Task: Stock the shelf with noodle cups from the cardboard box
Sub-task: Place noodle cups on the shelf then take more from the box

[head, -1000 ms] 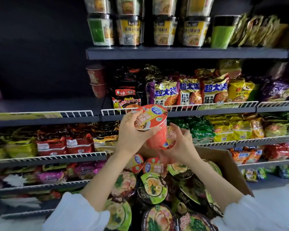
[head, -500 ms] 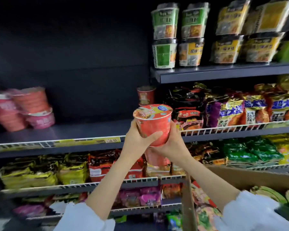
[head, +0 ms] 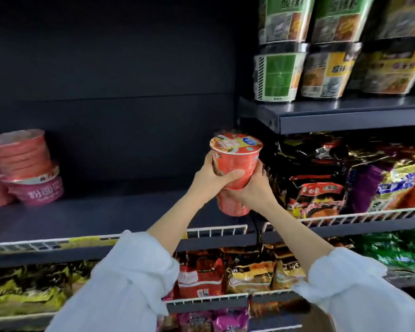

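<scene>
Cups first: two red noodle cups, stacked. The left hand (head: 207, 179) wraps the upper cup (head: 235, 161) with its thumb across the front; the right hand (head: 252, 190) curls round from the other side, where the top cup meets the lower cup (head: 233, 207). Both are up over the dark shelf (head: 106, 212), just behind its wire rail. Far left of the hands, a pile of pink bowls (head: 31, 168), too blurry to count.
</scene>
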A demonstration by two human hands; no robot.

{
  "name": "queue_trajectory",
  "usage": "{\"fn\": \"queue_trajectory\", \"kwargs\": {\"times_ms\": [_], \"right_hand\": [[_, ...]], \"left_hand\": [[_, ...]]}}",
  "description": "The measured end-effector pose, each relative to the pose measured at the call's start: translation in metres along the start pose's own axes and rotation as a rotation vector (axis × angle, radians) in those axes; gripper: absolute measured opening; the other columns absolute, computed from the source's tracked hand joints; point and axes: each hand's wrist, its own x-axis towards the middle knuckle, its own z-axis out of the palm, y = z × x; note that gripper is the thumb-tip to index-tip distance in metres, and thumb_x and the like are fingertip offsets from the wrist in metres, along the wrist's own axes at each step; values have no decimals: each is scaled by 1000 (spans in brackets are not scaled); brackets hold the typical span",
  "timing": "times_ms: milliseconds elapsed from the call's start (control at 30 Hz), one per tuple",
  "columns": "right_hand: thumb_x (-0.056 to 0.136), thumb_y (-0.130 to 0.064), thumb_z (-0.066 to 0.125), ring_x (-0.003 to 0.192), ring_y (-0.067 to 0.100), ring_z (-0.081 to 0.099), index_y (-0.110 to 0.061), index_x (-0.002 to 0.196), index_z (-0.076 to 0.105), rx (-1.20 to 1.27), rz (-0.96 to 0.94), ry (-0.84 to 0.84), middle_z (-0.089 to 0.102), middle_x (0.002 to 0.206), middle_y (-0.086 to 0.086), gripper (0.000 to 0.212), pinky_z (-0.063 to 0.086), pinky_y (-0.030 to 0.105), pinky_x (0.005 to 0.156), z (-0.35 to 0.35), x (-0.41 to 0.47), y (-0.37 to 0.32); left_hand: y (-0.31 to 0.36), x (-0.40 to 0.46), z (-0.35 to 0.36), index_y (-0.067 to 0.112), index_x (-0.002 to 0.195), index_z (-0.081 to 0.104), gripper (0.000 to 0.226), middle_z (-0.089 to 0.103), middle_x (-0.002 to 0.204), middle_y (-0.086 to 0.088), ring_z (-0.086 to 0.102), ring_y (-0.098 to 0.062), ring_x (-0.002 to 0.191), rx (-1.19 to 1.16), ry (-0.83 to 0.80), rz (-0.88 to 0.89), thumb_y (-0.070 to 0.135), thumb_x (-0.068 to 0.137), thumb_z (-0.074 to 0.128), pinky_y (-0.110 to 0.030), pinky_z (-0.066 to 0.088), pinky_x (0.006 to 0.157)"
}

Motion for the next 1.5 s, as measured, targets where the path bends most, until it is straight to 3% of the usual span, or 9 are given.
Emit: {"fn": "queue_trajectory", "kwargs": {"times_ms": [200,400,533,767,900,1067,1233,1400,1500], "right_hand": [[63,-38,84,140,35,23,-20,149,8,-63,180,-58,13,151,18,116,30,46,111,23,49,34],[61,-37,84,138,30,30,-13,146,17,-189,202,-109,25,148,13,111,34,38,109,21,67,38],[47,-56,78,136,25,36,-18,145,23,-226,139,-97,35,146,7,118,36,38,110,17,68,35],[68,-18,82,142,33,20,-10,150,5,-175,210,-113,14,152,17,113,27,42,114,-1,46,25],[80,-16,72,137,35,30,-6,149,13,-178,118,-41,23,149,20,91,30,38,110,-14,14,20],[92,1,50,126,25,49,-10,136,45,-211,45,-65,49,137,13,46,42,30,98,-42,-54,8],[95,7,37,118,24,55,-9,129,55,-311,-2,-86,55,133,10,42,43,23,83,-81,-146,8],[95,1,42,113,23,58,-9,125,60,-351,79,-9,63,124,9,36,43,26,93,-127,-236,24],[89,6,40,107,27,59,-7,118,63,-403,139,-19,66,114,11,39,45,27,85,-154,-277,43]], "left_hand": [[-42,49,22,22,146,20,90,50,139,-1,50,-18,125,16,-50,-119,34,76,76,-31,42,103],[-52,66,38,18,148,7,99,47,141,-5,49,-22,126,79,-36,-103,29,78,76,-35,41,105],[-51,67,43,19,148,9,101,48,140,-6,49,-23,126,94,-21,-115,28,75,78,-39,42,105],[-38,50,38,9,144,20,88,49,136,-9,50,-25,124,147,-31,-224,28,78,75,-28,43,95],[-15,17,34,6,133,39,53,56,127,-11,56,-23,113,279,-10,-201,23,89,61,-24,42,80],[14,-53,37,17,121,56,30,62,116,-6,61,-21,99,429,-41,-59,20,92,53,-32,51,81],[40,-145,62,21,115,60,24,68,105,-4,62,-27,99,722,-53,153,23,93,49,-41,49,87],[65,-223,103,20,116,60,25,69,105,-1,63,-23,96,627,-94,200,24,95,48,-33,49,78],[73,-255,135,19,115,61,24,69,105,-1,65,-21,92,587,-164,216,25,95,49,-29,47,68]]}}
